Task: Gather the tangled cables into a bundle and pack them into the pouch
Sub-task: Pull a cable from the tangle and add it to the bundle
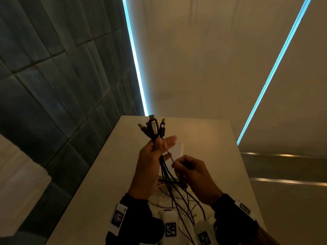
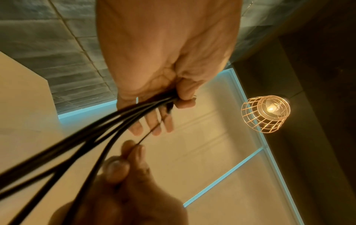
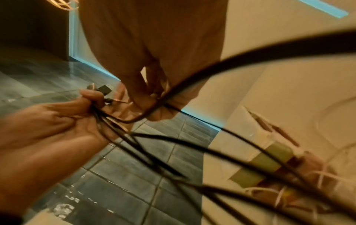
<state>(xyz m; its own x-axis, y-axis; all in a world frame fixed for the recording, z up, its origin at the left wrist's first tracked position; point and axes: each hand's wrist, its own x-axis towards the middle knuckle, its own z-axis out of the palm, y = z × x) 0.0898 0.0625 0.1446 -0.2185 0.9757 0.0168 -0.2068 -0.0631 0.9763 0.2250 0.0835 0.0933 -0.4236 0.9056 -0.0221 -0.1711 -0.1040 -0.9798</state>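
Note:
My left hand [image 1: 158, 147] is raised above the white table [image 1: 106, 183]. Its thumb clamps a bundle of black cables [image 1: 165, 167] against the palm while the fingers reach forward. The plugs [image 1: 154, 127] stick up above the hand, and the cords hang down to a tangle of black and white cables [image 1: 177, 202] on the table. In the left wrist view the cords [image 2: 96, 129] run out from under the thumb. My right hand [image 1: 178, 165] pinches a thin reddish wire [image 1: 170, 155] stretched from the bundle. An olive-green item [image 3: 265, 161] lies under the tangle; I cannot tell if it is the pouch.
A small white card [image 1: 178, 149] lies on the table beyond my hands. A dark tiled wall [image 1: 53, 85] rises on the left, with the table's left edge close to it. A caged lamp [image 2: 265, 113] hangs overhead.

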